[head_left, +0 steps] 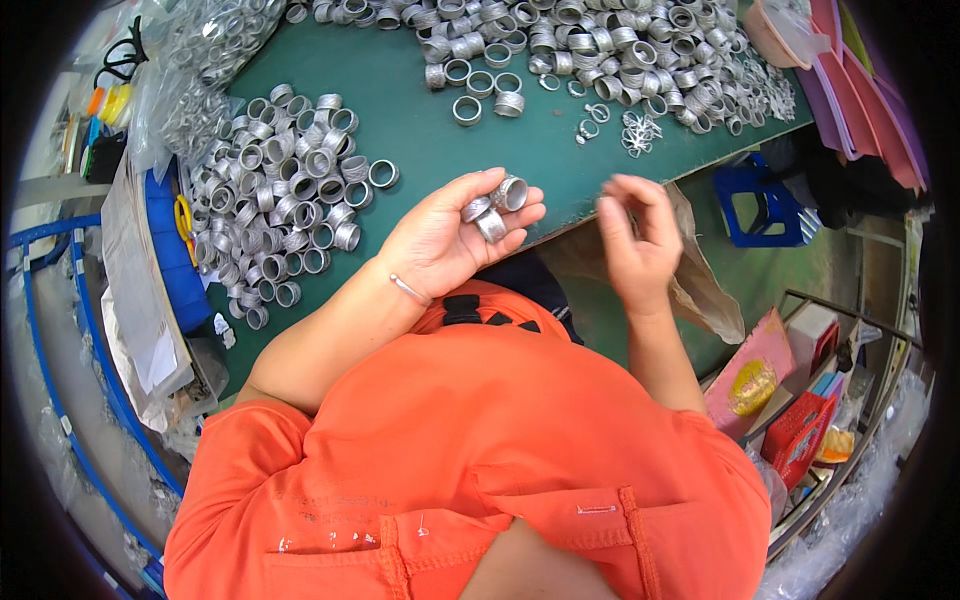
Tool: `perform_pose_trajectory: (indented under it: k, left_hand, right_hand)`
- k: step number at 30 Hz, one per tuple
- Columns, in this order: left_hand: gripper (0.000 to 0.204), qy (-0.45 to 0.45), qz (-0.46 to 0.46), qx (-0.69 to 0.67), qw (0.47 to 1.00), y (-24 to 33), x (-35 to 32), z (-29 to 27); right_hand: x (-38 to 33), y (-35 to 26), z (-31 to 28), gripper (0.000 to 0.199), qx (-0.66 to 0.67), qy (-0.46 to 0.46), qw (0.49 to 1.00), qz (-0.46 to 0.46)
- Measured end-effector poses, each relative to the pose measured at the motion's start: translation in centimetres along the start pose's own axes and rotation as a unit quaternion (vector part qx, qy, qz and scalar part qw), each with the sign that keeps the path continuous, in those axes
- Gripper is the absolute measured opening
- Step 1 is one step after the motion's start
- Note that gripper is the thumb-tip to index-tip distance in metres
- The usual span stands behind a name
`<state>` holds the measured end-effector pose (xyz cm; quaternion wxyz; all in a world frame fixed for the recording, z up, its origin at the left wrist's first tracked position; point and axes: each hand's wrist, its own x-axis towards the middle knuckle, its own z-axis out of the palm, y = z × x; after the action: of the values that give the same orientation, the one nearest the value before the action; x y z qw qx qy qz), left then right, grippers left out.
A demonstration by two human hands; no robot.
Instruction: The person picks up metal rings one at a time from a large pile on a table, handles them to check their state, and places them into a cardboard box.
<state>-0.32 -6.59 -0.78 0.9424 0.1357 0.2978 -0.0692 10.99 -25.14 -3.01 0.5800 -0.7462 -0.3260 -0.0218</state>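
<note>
Here, three short silver metal rings [493, 208] cupped on the upturned palm and fingers of the left hand [445, 240], fingers half curled around them, just over the near edge of the green table mat [420, 130]. Right hand [632, 240] raised beside it, blurred, fingertips drawn together; whether pinching anything, cannot tell. Left of the hands, a heaped pile of silver rings [280, 190]; farther back, a larger heap of rings [600, 50].

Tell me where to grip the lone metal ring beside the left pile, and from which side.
Probably pinch the lone ring across its thin wall, one fingertip inside the hole, one outside, coming from above on its right side. It lies flat with its hole up, the green table is bare there, and the left pile crowds its left.
</note>
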Motion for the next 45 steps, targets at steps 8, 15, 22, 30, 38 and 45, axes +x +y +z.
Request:
perform_pose_trajectory:
  k: [8, 15, 22, 30, 38, 45]
  left_hand:
    - [0.020, 0.023, 0.064, 0.060, 0.996, 0.5, -1.4, -1.0]
    - [0.018, 0.032, 0.029, 0.105, 0.994, 0.5, -1.8, -1.2]
    - [0.016, 0.030, 0.008, 0.145, 0.989, -0.2, -1.2, 0.0]
    - [0.021, -0.014, 0.014, -0.084, 0.996, 0.1, 0.0, -0.4]
    - [0.024, -0.032, 0.065, -0.123, 0.990, 0.1, 0.1, -0.6]
    - [0.026, -0.053, 0.121, -0.125, 0.983, 1.1, -1.7, -1.8]
  right_hand:
    - [1.9, -2.2, 5.5, 0.024, 0.076, -0.170, 0.981, -0.050]
    - [0.9, -2.1, 5.5, 0.016, 0.188, -0.188, 0.956, 0.128]
    - [0.0, -2.4, 3.2, 0.032, 0.017, -0.076, 0.990, -0.114]
    - [-6.4, 8.3, -10.6, 0.020, -0.382, -0.004, 0.917, 0.114]
    - [0.6, -3.2, 2.3, 0.025, -0.030, -0.087, 0.994, -0.062]
    - [1.4, -3.9, 6.8, 0.031, 0.100, -0.177, 0.976, -0.083]
